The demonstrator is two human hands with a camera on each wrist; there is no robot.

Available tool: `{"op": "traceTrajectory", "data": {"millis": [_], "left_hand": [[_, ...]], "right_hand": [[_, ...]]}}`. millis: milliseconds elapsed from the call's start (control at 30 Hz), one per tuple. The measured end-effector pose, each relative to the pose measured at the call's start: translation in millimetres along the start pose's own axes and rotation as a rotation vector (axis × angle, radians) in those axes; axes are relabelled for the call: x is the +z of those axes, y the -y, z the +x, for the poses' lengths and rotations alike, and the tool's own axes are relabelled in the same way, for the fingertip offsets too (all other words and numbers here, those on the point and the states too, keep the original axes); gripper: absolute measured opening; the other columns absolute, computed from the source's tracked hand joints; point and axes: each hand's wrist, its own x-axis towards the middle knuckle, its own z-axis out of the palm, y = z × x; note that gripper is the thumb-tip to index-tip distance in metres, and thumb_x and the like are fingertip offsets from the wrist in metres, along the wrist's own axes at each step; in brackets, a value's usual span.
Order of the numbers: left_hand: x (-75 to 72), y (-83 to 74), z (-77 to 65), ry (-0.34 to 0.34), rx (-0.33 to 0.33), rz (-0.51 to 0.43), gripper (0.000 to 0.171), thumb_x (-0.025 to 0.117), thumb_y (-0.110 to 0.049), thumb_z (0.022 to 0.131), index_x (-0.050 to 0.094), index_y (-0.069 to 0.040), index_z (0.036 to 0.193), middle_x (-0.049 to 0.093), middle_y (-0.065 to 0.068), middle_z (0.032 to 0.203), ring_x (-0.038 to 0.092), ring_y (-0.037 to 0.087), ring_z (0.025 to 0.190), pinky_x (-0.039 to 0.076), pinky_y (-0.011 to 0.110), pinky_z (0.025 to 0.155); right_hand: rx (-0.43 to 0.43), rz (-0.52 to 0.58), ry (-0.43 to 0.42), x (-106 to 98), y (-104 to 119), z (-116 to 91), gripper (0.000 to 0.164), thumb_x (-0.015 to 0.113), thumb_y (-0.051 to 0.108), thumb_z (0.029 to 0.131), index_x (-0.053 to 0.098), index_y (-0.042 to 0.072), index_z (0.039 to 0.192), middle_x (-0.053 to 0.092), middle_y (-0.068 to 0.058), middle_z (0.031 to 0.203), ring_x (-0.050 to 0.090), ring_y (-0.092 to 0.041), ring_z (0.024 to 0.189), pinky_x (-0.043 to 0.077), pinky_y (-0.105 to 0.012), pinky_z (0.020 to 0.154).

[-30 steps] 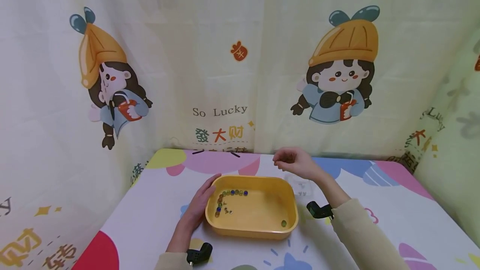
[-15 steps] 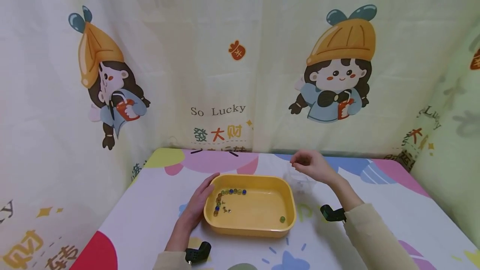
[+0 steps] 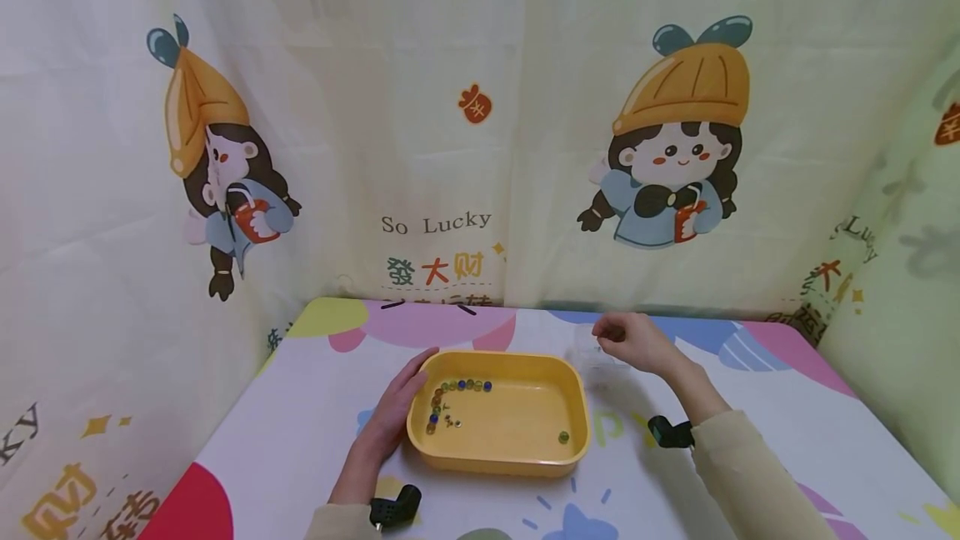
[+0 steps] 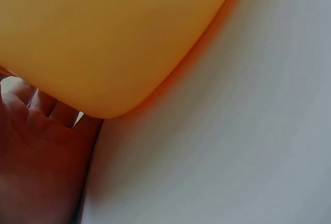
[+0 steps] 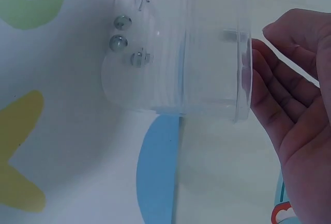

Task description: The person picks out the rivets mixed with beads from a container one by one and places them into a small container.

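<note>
In the head view, my left hand (image 3: 393, 400) rests along the left wall of a yellow plastic tub (image 3: 510, 467), its fingers laid against the outside. Glass marbles (image 3: 437, 402) line the tub's left and back inner edges in a bent row. Beside them lie a few tiny metallic bits (image 3: 450, 421). A lone green marble (image 3: 564, 437) sits at the tub's front right. My right hand (image 3: 636, 342) is at the rim of a clear plastic container (image 5: 214, 79). Its thumb stands apart from the fingers, whose tips are partly hidden behind the rim. Marbles (image 5: 119, 43) show inside the container.
A patterned cloth (image 3: 300, 457) covers the table. Printed curtains (image 3: 480, 157) hang behind it and at both sides. The container stands behind and right of the tub. Black cameras are strapped to both wrists (image 3: 395, 507).
My right hand has moved right and slightly down from behind the tub to the clear container. The left hand stays on the tub, and the marbles in the tub keep their places.
</note>
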Motion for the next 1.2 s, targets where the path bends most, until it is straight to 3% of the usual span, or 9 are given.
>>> {"op": "traceTrajectory", "data": {"millis": [333,633,1200], "left_hand": [[-1.1,2.2,1.4,0.010,0.030,0.023,0.050,0.040,-0.027,0.110,0.036,-0.013,0.157,0.030,0.013,0.162,0.025,0.034,0.148,0.021,0.052,0.118],[-0.8,2.4,2.3,0.002,0.003,0.014,0.048,0.041,-0.026,0.109,0.039,-0.016,0.156,0.032,0.009,0.162,0.026,0.030,0.148,0.022,0.049,0.119],[-1.7,3.7,3.6,0.000,-0.005,0.004,0.048,0.041,-0.029,0.109,0.039,-0.018,0.156,0.032,0.007,0.162,0.025,0.029,0.149,0.021,0.049,0.119]], "right_hand": [[0.038,-0.024,-0.033,1,1,-3,0.012,0.070,0.001,0.090,0.070,-0.002,0.101,0.068,-0.001,0.089,0.063,-0.018,0.078,0.056,-0.030,0.069],[0.034,-0.003,-0.070,2,3,-4,0.014,0.070,0.003,0.093,0.071,-0.001,0.106,0.069,-0.002,0.092,0.064,-0.018,0.080,0.057,-0.030,0.070],[0.022,0.122,-0.081,7,30,10,0.017,0.070,0.005,0.094,0.068,0.004,0.110,0.069,-0.004,0.099,0.064,-0.021,0.087,0.057,-0.029,0.079]]}}
